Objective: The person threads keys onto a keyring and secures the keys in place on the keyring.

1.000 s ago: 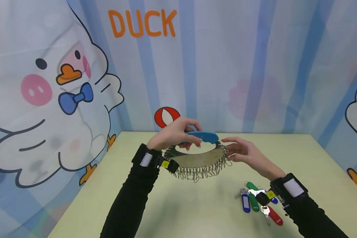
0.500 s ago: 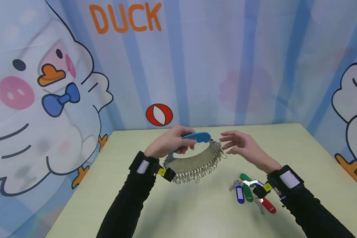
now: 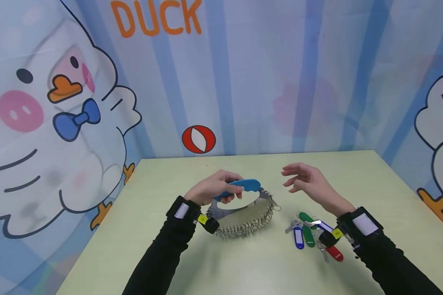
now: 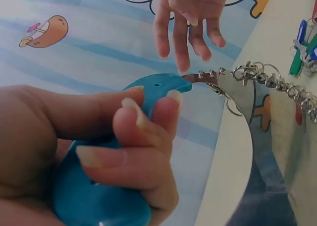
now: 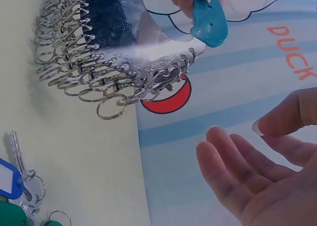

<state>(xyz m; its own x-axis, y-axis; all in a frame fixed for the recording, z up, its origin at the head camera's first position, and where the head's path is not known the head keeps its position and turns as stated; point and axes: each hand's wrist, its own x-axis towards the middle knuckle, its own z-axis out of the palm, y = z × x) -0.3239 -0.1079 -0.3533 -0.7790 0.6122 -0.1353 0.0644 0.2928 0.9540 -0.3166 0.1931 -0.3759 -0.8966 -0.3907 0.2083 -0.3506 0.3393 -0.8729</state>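
Note:
In the head view my left hand [image 3: 215, 188] grips the blue handle [image 3: 252, 185] of a key holder. The holder's curved metal plate [image 3: 243, 216] hangs below the handle, low over the table, and whether it touches the tabletop I cannot tell. Small clips and rings [image 5: 74, 42] line its edge, and stamped numbers show on the plate in the right wrist view. Thumb and fingers wrap the handle [image 4: 99, 201] in the left wrist view. My right hand [image 3: 311, 182] is held in the air to the right of the holder, apart from it, fingers loosely extended and holding nothing.
Several keys with blue, green and red tags [image 3: 307, 235] lie on the pale table [image 3: 170, 180] at the right, near my right wrist. A printed cloth backdrop [image 3: 266, 82] stands behind the table's back edge.
My left hand has lowered the key holder toward the table. My right hand, earlier at the holder's right end, has drawn away to the right. The head view has shifted slightly.

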